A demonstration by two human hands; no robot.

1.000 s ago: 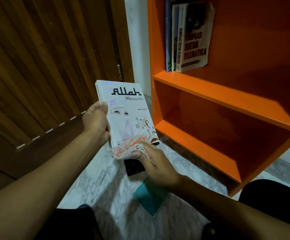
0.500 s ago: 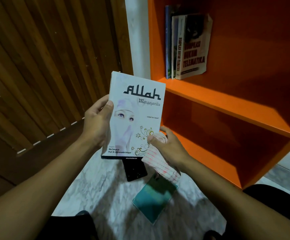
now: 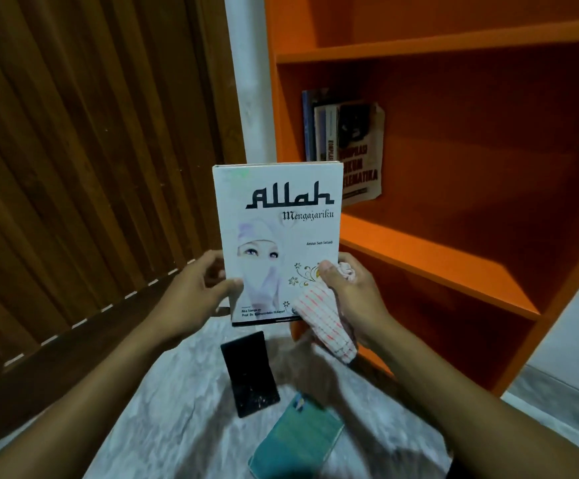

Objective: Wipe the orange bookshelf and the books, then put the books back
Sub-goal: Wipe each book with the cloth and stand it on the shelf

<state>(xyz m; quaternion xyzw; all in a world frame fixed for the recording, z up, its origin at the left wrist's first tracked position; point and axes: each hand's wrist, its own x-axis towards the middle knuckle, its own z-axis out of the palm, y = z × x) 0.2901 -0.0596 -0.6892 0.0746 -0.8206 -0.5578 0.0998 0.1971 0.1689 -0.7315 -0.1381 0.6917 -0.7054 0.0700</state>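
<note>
1. Right now my left hand [image 3: 198, 288] grips the left edge of a white paperback [image 3: 282, 243], thumb curled onto the front cover and fingers behind it.
2. My right hand [image 3: 346, 292] pinches the book's lower right corner with the thumb on the cover, and the same hand clutches a white cloth with red checks [image 3: 326, 323], which hangs down below the book's bottom edge.
3. I hold the book upright in the air, cover facing me, in front of the orange bookshelf [image 3: 453, 257] and above the marble floor [image 3: 177, 409].
4. Its cover reads "Allah" in heavy black letters, then "Mengajariku" beneath; smaller lines lower down are too blurred for me to read surely.
5. On the shelf behind, a few books [image 3: 343, 146] stand against the left wall of the middle compartment; the outermost cover shows "TELEMATIKA", the words above it partly blurred.
6. On the floor below my hands lie a black book [image 3: 250, 375] and, nearer me, a teal book [image 3: 298, 440], close together.
7. Left of the shelf stands a slatted wooden door [image 3: 91, 150].
</note>
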